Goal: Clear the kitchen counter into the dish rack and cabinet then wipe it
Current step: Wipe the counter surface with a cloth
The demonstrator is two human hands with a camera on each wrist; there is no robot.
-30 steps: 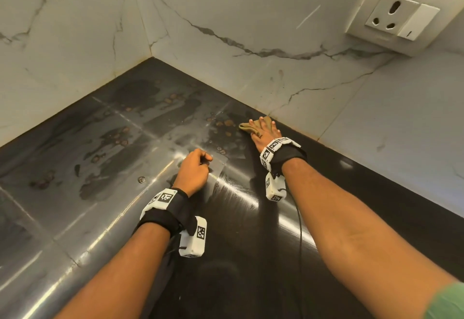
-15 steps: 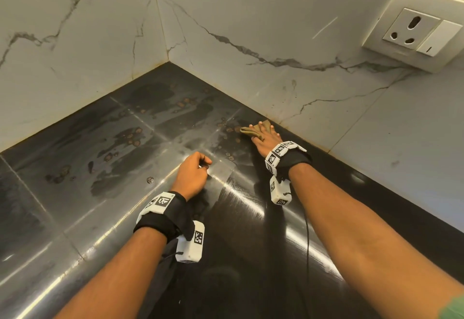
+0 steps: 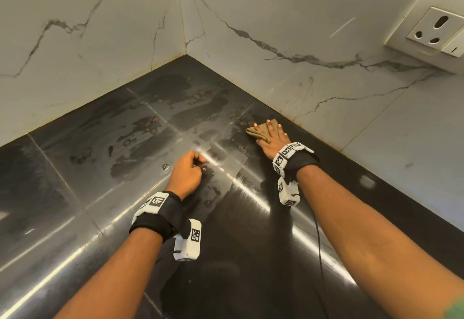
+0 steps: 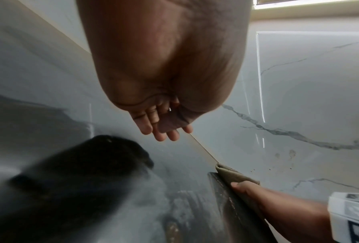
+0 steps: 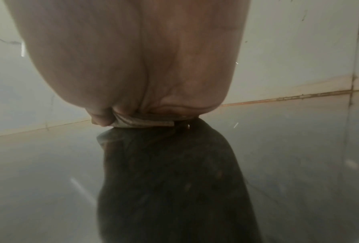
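Four flat fingers (image 3: pixel 268 127) on cloth (image 3: pixel 261 131)

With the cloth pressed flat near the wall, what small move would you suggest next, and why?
Probably slide the cloth under the right hand leftward toward the corner: brown spots and dull smears still mark the counter there. The left hand rests curled, holding nothing.

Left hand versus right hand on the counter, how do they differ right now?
The right hand lies flat with fingers straight, pressing a folded tan cloth; the left hand is curled into a loose fist and holds nothing. The right hand is next to the marble wall; the left hand sits nearer the person. Both rest on the dark counter.
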